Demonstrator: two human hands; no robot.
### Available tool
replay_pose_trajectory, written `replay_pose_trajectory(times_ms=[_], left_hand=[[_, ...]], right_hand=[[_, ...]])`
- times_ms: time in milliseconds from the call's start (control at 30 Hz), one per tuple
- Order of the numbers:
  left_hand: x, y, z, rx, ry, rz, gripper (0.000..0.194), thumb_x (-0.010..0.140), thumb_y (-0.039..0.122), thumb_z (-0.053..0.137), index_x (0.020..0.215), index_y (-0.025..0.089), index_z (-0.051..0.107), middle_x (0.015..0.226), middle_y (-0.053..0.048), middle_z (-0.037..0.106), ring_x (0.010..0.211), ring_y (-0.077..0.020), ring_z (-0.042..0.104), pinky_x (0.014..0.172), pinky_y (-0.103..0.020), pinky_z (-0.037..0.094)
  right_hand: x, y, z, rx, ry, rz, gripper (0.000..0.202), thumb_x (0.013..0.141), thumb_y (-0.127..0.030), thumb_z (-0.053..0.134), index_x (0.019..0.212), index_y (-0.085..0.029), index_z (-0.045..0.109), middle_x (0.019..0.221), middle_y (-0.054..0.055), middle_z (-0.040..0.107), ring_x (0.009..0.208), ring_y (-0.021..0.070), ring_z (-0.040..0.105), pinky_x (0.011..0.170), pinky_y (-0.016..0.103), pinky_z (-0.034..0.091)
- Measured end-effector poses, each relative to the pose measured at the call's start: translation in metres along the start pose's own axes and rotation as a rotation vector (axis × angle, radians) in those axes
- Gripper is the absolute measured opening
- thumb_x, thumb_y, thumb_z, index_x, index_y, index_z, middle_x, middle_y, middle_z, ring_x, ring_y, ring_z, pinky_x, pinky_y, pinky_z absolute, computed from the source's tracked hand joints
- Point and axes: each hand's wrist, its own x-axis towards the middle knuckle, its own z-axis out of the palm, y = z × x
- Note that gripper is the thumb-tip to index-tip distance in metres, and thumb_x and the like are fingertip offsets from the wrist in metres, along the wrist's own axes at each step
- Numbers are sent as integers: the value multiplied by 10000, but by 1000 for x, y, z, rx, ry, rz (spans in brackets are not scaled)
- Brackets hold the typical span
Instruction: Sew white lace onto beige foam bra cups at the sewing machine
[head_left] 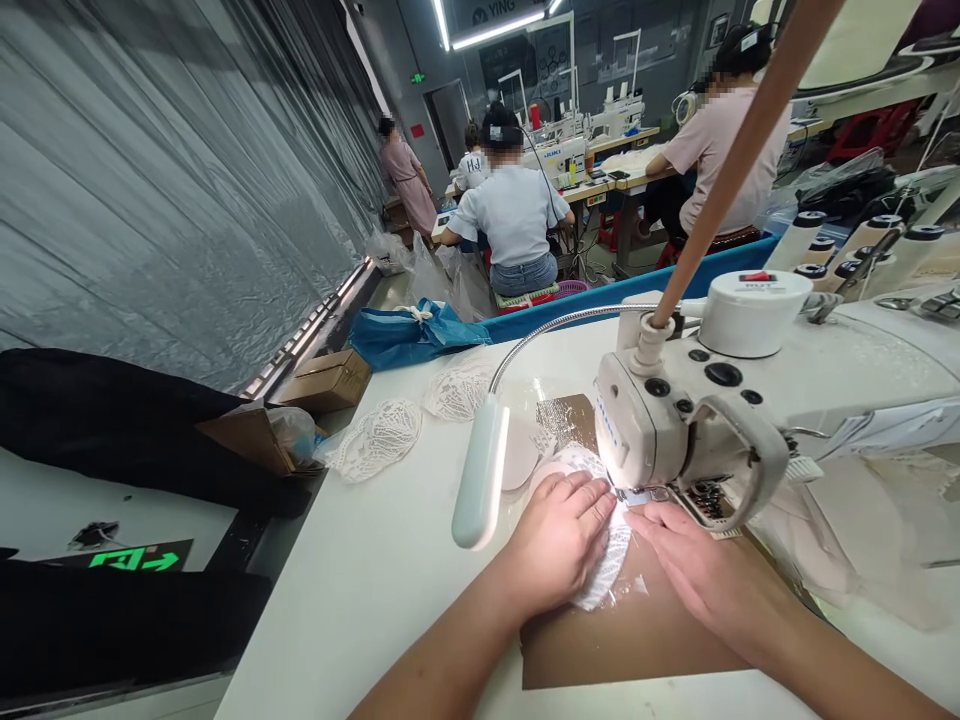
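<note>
A white lace cup (pixel 609 575) lies under the head of the sewing machine (pixel 637 420), lit brightly near the needle. My left hand (pixel 562 535) rests on top of the cup, its fingers laid flat and pointing at the needle area. From the right, my right hand (pixel 694 560) reaches in just in front of the machine foot. Its fingertips are together at the cup's edge; the thumb's grip is partly hidden. Both hands are over a brown plate (pixel 637 650) set on the white table (pixel 360 600).
Two lace cups (pixel 379 440) lie at the table's far left. A pale lamp (pixel 480 480) on a bent metal neck hangs left of my hands. Thread cones (pixel 799 240) stand behind the machine. Sheer fabric (pixel 810 540) lies at right. Several people sit or stand farther back.
</note>
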Motion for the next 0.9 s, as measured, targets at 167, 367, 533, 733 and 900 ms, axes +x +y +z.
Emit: replay_pose_trajectory(times_ms=[167,367,533,733,900], left_hand=[[-1,1,-1,35,16,-47,346,943,261,421,1243,147,549,1276,-127,591,1169,-290,513,956,-457,429],[-5,5,-13,7,-36,-6,393,915,361,469,1254,175,541,1272,-152,556,1141,-306,504,928,-467,408],[-9,4,-17,-78,-35,72,335,914,365,478,1147,155,593,1217,-152,585,1130,-290,509,951,-455,393],[-8,1,-17,-72,-63,134,273,926,217,429,1142,155,585,1276,-117,583,1168,-235,499,958,-384,423],[-6,-5,-19,-5,-141,182,366,909,134,410,1255,166,523,1329,-100,570,1178,-226,501,949,-381,424]], right_hand=[[12,-6,-17,-66,-25,-34,547,796,-53,318,1217,-226,622,969,95,723,735,198,680,497,259,504],[6,0,-13,7,-13,-62,539,825,-61,326,1277,-213,579,1132,108,684,880,202,676,645,287,548],[3,2,-10,56,-22,-41,530,813,-73,362,1260,-249,585,1037,85,689,947,211,634,771,322,525],[12,-7,-31,138,-102,-112,497,795,-41,357,1172,-234,617,979,67,645,724,163,589,554,248,442],[14,-10,-32,69,-36,-160,509,718,-14,370,1114,-194,634,903,73,619,607,150,521,497,257,349]])
